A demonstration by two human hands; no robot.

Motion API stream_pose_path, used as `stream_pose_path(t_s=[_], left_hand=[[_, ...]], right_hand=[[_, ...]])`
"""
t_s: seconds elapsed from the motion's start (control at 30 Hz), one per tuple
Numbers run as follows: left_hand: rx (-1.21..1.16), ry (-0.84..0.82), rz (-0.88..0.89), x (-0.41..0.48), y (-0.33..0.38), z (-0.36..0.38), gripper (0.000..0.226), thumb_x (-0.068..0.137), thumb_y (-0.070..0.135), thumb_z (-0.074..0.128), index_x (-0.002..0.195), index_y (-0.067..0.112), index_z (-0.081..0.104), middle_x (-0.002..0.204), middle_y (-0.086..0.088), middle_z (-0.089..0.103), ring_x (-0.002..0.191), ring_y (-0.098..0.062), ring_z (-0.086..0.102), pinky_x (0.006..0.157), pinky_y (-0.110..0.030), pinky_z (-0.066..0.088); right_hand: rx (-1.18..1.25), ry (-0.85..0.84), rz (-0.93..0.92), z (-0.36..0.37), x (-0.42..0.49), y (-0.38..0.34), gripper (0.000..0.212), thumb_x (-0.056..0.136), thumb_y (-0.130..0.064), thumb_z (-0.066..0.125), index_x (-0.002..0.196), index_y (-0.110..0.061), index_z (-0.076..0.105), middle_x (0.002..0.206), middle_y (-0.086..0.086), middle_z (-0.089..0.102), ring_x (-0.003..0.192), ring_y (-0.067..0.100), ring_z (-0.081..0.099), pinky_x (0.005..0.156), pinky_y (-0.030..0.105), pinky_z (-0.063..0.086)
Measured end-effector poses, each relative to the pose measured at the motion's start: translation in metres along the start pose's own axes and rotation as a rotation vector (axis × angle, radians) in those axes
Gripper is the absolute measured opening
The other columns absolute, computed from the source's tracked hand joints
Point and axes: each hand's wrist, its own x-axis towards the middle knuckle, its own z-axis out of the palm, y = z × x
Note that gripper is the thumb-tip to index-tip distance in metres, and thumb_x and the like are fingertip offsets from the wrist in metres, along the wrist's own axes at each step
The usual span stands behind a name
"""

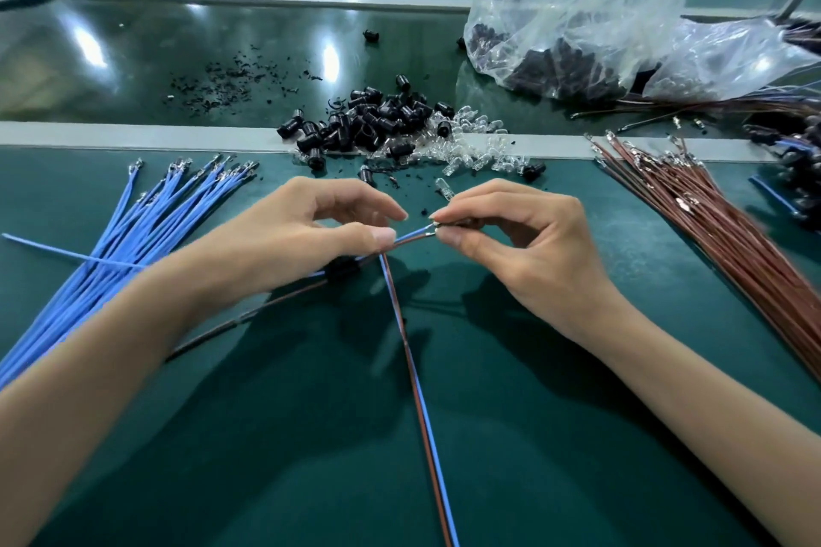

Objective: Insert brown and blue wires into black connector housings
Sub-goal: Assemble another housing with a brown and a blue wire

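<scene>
Checking in on the head cam feed. The left hand (320, 227) is pinching a blue and brown wire pair (429, 449) between thumb and forefinger, with the other fingers curling loosely above it. The right hand (520, 235) is gripping the same pair right at its metal-tipped ends, thumb and forefinger squeezing together. The two hands are sitting nearly fingertip to fingertip, just above the green table (311, 480). From the pinch the pair is running down the mat toward me, brown on the left and blue on the right.

Something dark is peeking out between the right fingertips. It might be a housing, but it's too small and blurry for me to call. There's also a dark lump (342, 269) hiding under the left palm, with a brown lead (231, 324) trailing off to the lower left.

The pile of black connector housings (377, 115) is lying just past the hands, mixing with a scatter of clear plastic pieces (466, 151) on its right side. A bundle of loose blue wires (146, 227) is fanning out on the left, and a bundle of brown wires (711, 213) is doing the same on the right. A clear plastic bag (599, 13) holding more dark parts is slumping at the back right, and black crumbs (231, 80) are littering the far left of the table.
</scene>
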Motion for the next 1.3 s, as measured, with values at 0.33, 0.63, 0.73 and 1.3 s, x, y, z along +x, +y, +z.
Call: stream_pose_path(t_s=[0.33, 0.63, 0.73, 1.3], left_hand=[[0.628, -0.159, -0.043, 0.001, -0.015, -0.038, 0.045, 0.051, 0.082, 0.057, 0.078, 0.047, 0.064, 0.072, 0.017, 0.067, 0.072, 0.0, 0.061, 0.073, -0.029, 0.049], [0.285, -0.156, 0.101, 0.0, -0.004, -0.02, 0.036, 0.069, 0.053, 0.058, 0.078, 0.02, 0.067, 0.069, 0.007, 0.07, 0.064, -0.008, 0.067, 0.066, -0.025, 0.05], [0.098, -0.163, 0.075, 0.002, -0.004, -0.003, 0.038, 0.071, 0.046, 0.057, 0.082, 0.01, 0.063, 0.067, -0.001, 0.068, 0.055, -0.017, 0.066, 0.054, -0.021, 0.051], [-0.204, -0.125, 0.015, 0.003, -0.008, 0.018, 0.029, 0.08, 0.037, 0.053, 0.073, 0.01, 0.063, 0.051, 0.005, 0.053, 0.04, 0.001, 0.038, 0.041, -0.005, 0.028]], right_hand=[[0.16, 0.037, 0.118, -0.002, 0.0, 0.005, 0.017, 0.078, -0.005, 0.073, 0.085, -0.02, 0.073, 0.084, -0.007, 0.071, 0.08, 0.009, 0.064, 0.077, 0.018, 0.048], [0.134, -0.004, 0.106, -0.001, -0.001, 0.003, 0.018, 0.078, 0.0, 0.072, 0.088, -0.015, 0.071, 0.085, -0.003, 0.069, 0.078, 0.007, 0.064, 0.076, 0.016, 0.047], [0.12, -0.019, 0.094, -0.001, 0.0, 0.002, 0.018, 0.078, 0.0, 0.072, 0.089, -0.013, 0.071, 0.086, 0.0, 0.069, 0.078, 0.009, 0.063, 0.077, 0.017, 0.048], [0.063, -0.056, 0.024, 0.002, 0.0, 0.001, 0.017, 0.075, -0.001, 0.075, 0.09, -0.01, 0.072, 0.086, 0.009, 0.07, 0.08, 0.022, 0.067, 0.077, 0.029, 0.054]])
